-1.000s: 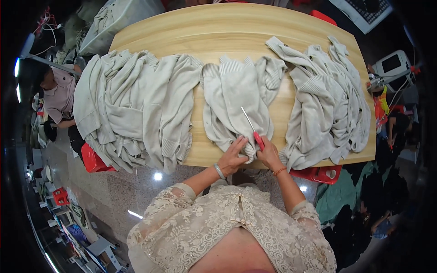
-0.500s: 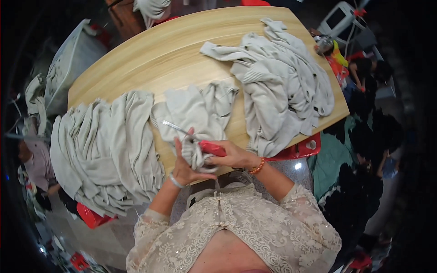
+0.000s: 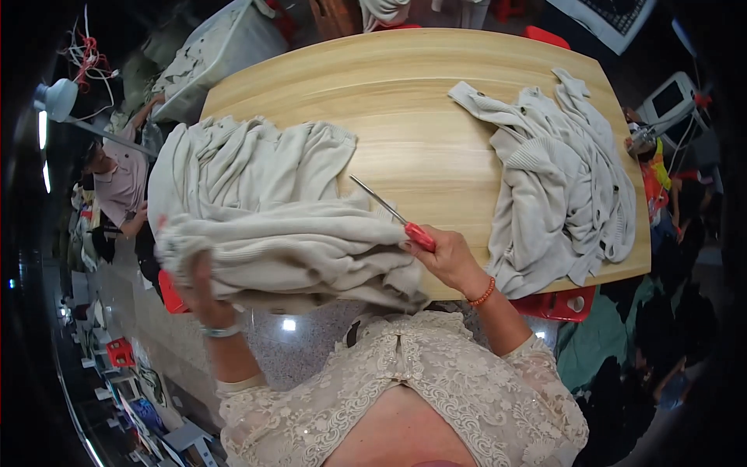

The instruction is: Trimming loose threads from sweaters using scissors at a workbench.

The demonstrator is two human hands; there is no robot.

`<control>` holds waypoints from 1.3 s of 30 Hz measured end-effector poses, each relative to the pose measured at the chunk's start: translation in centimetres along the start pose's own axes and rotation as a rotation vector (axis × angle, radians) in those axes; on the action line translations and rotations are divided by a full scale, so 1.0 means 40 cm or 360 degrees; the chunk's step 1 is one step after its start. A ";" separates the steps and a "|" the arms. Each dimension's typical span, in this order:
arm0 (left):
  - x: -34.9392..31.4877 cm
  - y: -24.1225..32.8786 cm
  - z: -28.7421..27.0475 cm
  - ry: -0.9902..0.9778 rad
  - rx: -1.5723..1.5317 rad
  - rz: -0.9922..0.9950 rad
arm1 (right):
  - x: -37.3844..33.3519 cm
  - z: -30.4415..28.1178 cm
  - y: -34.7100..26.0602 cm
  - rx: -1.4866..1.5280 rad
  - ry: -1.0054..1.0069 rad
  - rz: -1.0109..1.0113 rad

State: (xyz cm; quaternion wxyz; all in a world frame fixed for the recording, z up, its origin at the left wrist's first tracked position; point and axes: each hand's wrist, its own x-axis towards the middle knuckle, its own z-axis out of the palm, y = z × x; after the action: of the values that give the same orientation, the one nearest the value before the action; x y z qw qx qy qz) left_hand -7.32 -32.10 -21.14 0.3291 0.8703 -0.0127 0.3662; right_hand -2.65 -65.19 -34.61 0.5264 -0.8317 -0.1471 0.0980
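Note:
A pale grey knitted sweater (image 3: 311,245) stretches sideways along the table's near left edge, partly over the pile. My left hand (image 3: 204,292) grips its left end; that hand and the bunched cloth are smeared by motion. In my right hand (image 3: 447,257) are red-handled scissors (image 3: 389,208), with slim metal blades pointing up and left. That hand is beside the sweater's right end. Behind the held sweater, a pile of similar knitwear (image 3: 233,167) covers the left of the table. Another heap of grey buttoned knitwear (image 3: 556,179) lies on the right side.
The curved wooden table (image 3: 405,93) spans the view. A translucent bin (image 3: 241,54) with grey cloth stands beyond its left corner. Red stools (image 3: 556,303) show at its edges. At the left sits a person (image 3: 120,179) in a pale top. Dark and green fabric (image 3: 599,342) lies at the right.
My left hand has carried the sweater left, from the table's middle towards the pile. The scissors have moved right with my right hand, away from the bunched cloth. The whole view has shifted.

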 end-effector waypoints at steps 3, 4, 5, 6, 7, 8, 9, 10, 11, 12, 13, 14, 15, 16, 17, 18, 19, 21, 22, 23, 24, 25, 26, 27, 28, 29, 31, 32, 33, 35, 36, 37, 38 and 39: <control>0.148 -0.008 -0.192 0.0101 -0.0390 -0.0267 | 0.008 0.011 0.039 -0.0386 -0.0001 0.0198; 0.196 0.031 -0.229 0.0054 0.0017 0.0402 | 0.011 0.028 0.050 -0.0577 -0.0042 0.0242; 0.248 0.026 -0.245 0.0101 0.0059 0.0159 | 0.005 0.039 0.080 -0.0797 -0.0050 0.0339; 0.306 0.011 -0.249 0.0138 0.0080 -0.0083 | -0.008 0.045 0.109 -0.0893 0.0010 0.0357; 0.365 -0.007 -0.221 0.0121 0.0100 0.0001 | -0.014 0.044 0.116 -0.0910 0.0025 0.0392; 0.419 -0.016 -0.183 0.0085 -0.0194 -0.0155 | -0.014 0.048 0.116 -0.0951 0.0004 0.0470; 0.465 -0.038 -0.124 0.0021 -0.0521 -0.0317 | -0.017 0.046 0.121 -0.1002 0.0000 0.0585; 0.500 -0.080 -0.081 0.0059 -0.0424 -0.0230 | -0.011 0.059 0.127 -0.0883 -0.0007 0.0601; 0.533 -0.150 -0.041 0.0094 -0.0338 -0.0139 | -0.003 0.079 0.133 -0.0781 0.0006 0.0557; 0.558 -0.260 0.000 0.0053 -0.0048 -0.0035 | 0.004 0.091 0.136 -0.0693 0.0036 0.0537; 0.550 -0.364 0.096 0.0108 0.0145 0.0132 | 0.005 0.092 0.138 -0.0630 0.0054 0.0630; 0.521 -0.436 0.197 0.0185 0.0347 0.0311 | 0.001 0.090 0.151 -0.0653 0.0132 0.0732; 0.476 -0.479 0.276 0.0106 0.0520 0.0148 | 0.002 0.093 0.165 -0.0507 0.0221 0.0704; 0.426 -0.574 0.330 -0.0185 0.0987 0.0056 | 0.001 0.089 0.171 -0.0368 0.0310 0.0662; 0.341 -0.665 0.396 -0.0397 0.1351 0.0099 | 0.001 0.073 0.159 -0.0324 0.0383 0.0705; 0.255 -0.793 0.439 -0.0632 0.1546 0.0119 | -0.003 0.065 0.160 -0.0334 0.0444 0.0757; 0.169 -0.810 0.502 -0.1101 0.1641 -0.0185 | -0.025 0.051 0.175 -0.0385 0.0584 0.0832; 0.096 -0.827 0.569 -0.1361 0.1964 -0.0115 | -0.072 0.023 0.192 -0.0532 0.0866 0.0896; 0.076 -0.850 0.578 -0.1312 0.2022 -0.0077 | -0.091 0.011 0.204 -0.0570 0.0999 0.0986; 0.069 -0.871 0.582 -0.1245 0.1998 -0.0036 | -0.110 -0.001 0.211 -0.0608 0.1118 0.1069; 0.064 -0.885 0.585 -0.1179 0.1981 -0.0006 | -0.123 -0.024 0.192 -0.0593 0.1234 0.1163; 0.072 -0.870 0.596 -0.1237 0.1988 -0.0032 | -0.155 -0.033 0.210 -0.0672 0.1390 0.1154; 0.085 -0.851 0.605 -0.1291 0.2000 -0.0061 | -0.200 -0.041 0.240 -0.0754 0.1542 0.1139; 0.104 -0.822 0.612 -0.1357 0.2018 -0.0152 | -0.231 -0.048 0.268 -0.0691 0.1689 0.1142; 0.131 -0.781 0.617 -0.1363 0.2016 -0.0113 | -0.250 -0.060 0.274 -0.0756 0.1754 0.1183; 0.163 -0.731 0.628 -0.1491 0.2133 -0.0056 | -0.270 -0.074 0.279 -0.0821 0.1815 0.1223; 0.210 -0.578 0.657 -0.1454 0.2034 0.0034 | -0.297 -0.095 0.315 -0.0785 0.1896 0.1283; 0.229 -0.575 0.684 -0.1376 0.1685 0.0252 | -0.293 -0.110 0.331 -0.0703 0.1928 0.1318; 0.234 -0.575 0.720 -0.1296 0.1330 0.0463 | -0.294 -0.126 0.350 -0.0626 0.1958 0.1360; 0.204 -0.478 0.843 -0.1287 0.0302 0.0512 | -0.289 -0.150 0.427 -0.0511 0.1961 0.1264; 0.178 -0.376 0.911 -0.1520 -0.0058 0.0257 | -0.286 -0.165 0.456 -0.0369 0.1936 0.1288; 0.151 -0.296 0.974 -0.1735 -0.0304 -0.0008 | -0.266 -0.174 0.477 -0.0380 0.1909 0.1247; 0.133 -0.252 1.036 -0.1827 -0.0580 -0.0022 | -0.218 -0.169 0.478 -0.0244 0.1886 0.1137; 0.112 -0.168 1.085 -0.1998 -0.0721 -0.0370 | -0.179 -0.161 0.465 -0.0118 0.1868 0.1047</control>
State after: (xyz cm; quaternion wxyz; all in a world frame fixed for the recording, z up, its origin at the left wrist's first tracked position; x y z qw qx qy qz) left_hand 25.01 -51.13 -44.39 0.4710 0.8232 -0.1841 -0.2581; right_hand -4.67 -80.60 -48.61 0.4329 -0.7660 0.4211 -0.2202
